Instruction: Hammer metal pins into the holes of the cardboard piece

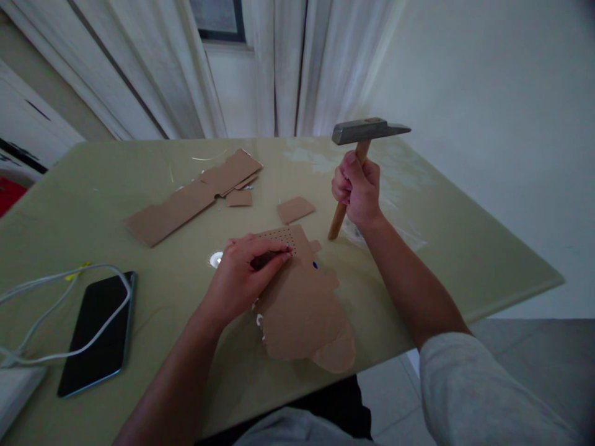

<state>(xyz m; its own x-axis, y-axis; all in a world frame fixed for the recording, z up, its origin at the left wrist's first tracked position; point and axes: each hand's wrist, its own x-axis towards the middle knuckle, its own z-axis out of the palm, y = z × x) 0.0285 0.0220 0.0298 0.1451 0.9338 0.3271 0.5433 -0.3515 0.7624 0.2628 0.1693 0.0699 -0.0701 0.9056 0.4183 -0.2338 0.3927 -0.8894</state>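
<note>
The right hand [357,189] is wrapped firmly around the wooden handle of the hammer [362,147], beyond and to the right of the cardboard [302,316]; the left hand [251,266] lies over the cardboard's far left part, thumb and fingertips drawn together on a small item [289,249], perhaps a nail, though it is too tiny to be sure. The hammer should feel top-heavy, hard and rigid, best gripped around the handle, lower down for more swing. The cardboard should be light, fairly stiff yet easily dented or torn, safest pressed flat by its broad middle, clear of the holes. The hammer stands head up, its grey metal block flat at one end and tapering at the other. The cardboard lies flat on the worktop [162,297], brown and irregular, with neat rows of dark holes at its far end, a blue spot on its right edge and white bits along its left. Just beyond the cardboard is a scrap [296,210]; farther off and to the left, strips [193,201]; well left of it, a phone [100,316] crossed by a white cable [100,266].
</note>
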